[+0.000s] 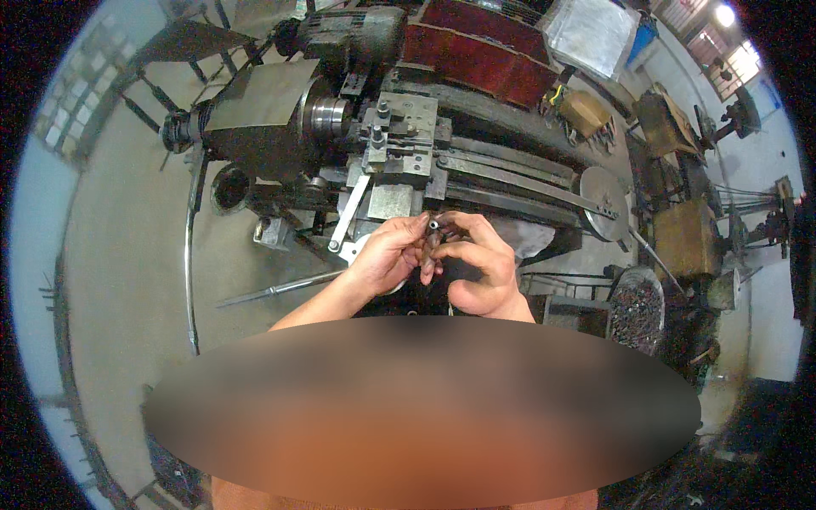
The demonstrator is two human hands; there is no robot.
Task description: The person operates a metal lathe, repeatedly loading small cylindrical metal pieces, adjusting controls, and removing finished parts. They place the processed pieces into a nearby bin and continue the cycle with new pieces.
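Close in front of me, my left hand (pixel 387 257) and my right hand (pixel 488 270) meet at a small dark metal part with a round hole (pixel 433 224). The fingertips of both hands are closed around it, so most of its shape is hidden. Just beyond them stands a lathe, its tool post (pixel 381 140) and carriage behind my fingers. A bright steel chuck (pixel 331 117) sits to the left of the tool post. A flat steel lever (pixel 350 212) slopes down from the carriage beside my left hand.
Long steel bars (pixel 527 183) run right from the carriage to a round grey disc (pixel 605 204). A basket of dark metal pieces (pixel 636 314) stands at the right, near a grey tray (pixel 575 321). A metal rod (pixel 280 289) extends left of my forearm.
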